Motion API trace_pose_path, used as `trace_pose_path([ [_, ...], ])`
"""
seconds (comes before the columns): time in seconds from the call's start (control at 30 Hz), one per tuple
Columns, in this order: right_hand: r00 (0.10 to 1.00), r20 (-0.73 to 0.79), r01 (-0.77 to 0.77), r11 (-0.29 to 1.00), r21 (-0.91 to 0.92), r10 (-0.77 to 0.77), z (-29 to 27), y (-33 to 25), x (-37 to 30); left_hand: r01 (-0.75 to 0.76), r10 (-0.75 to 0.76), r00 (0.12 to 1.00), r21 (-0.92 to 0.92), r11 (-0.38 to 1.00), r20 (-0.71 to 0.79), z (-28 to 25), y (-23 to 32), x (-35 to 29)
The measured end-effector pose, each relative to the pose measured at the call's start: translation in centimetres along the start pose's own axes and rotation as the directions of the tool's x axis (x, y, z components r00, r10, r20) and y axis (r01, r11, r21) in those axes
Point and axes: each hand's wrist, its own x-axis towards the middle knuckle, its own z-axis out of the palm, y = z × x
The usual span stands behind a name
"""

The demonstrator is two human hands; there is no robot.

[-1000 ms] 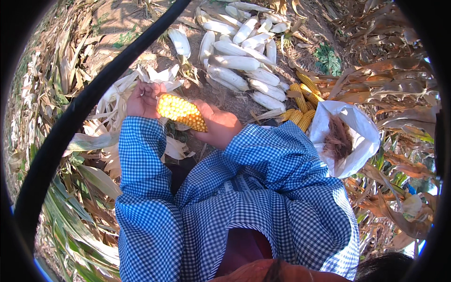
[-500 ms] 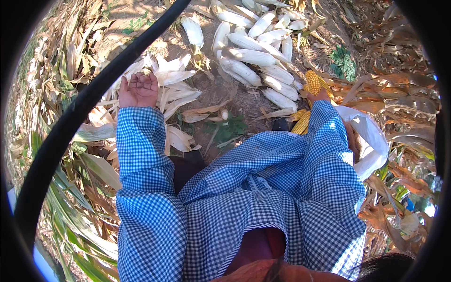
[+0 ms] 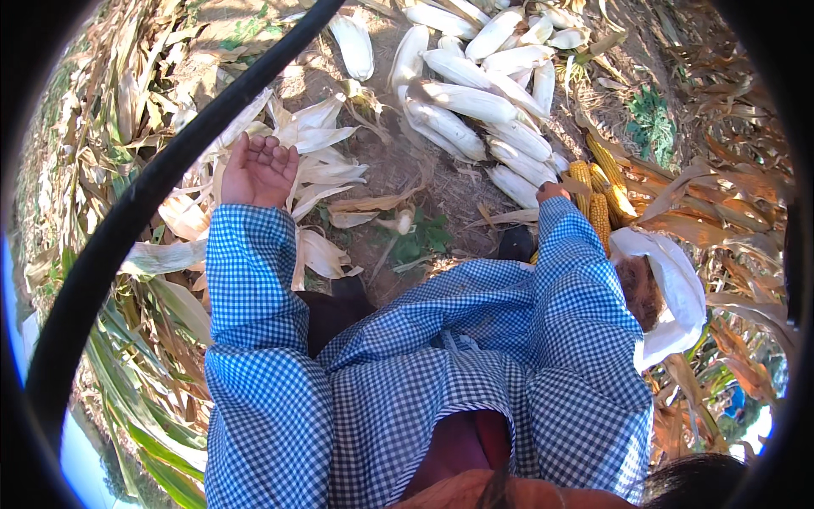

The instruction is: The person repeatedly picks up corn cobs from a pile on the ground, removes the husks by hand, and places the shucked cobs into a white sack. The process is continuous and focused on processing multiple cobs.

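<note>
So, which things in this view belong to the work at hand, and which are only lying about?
Part of the work, it seems:
bare yellow ears, beside the right hand
pale-husked ears, piled ahead
loose husks, near the open left hand
white sack, brown fibres inside

Only lying about, likely:
green weed
dry leaves at right

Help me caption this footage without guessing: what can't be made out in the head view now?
All in the head view:
Right hand: small, partly covered by its sleeve; contact with the yellow cobs is unclear.
White sack: that sleeve hides its left side; brown fibres cover its bottom.
White-husked ears: pile cut off by the upper edge.
Blue patch: too small to identify.
</note>
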Motion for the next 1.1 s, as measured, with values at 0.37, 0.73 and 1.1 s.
trace_pose_path([
  [0.37,0.999,-0.029,0.016,1.0,-0.006,-0.016,0.0,-3.4,-4.3,0.007,-0.005,1.0,0.131,0.991,-0.012,-0.1,0.0,0.3],
  [0.73,0.999,0.03,-0.015,0.999,-0.031,0.016,-0.3,-6.4,-7.4,-0.03,0.029,1.0,0.259,0.965,0.005,1.2,0.0,-3.3],
  [1.1,0.873,-0.249,0.447,0.892,0.065,-0.419,-12.6,-11.6,-23.3,-0.328,-0.052,0.855,0.615,0.718,0.517,3.2,-5.0,-8.6],
])
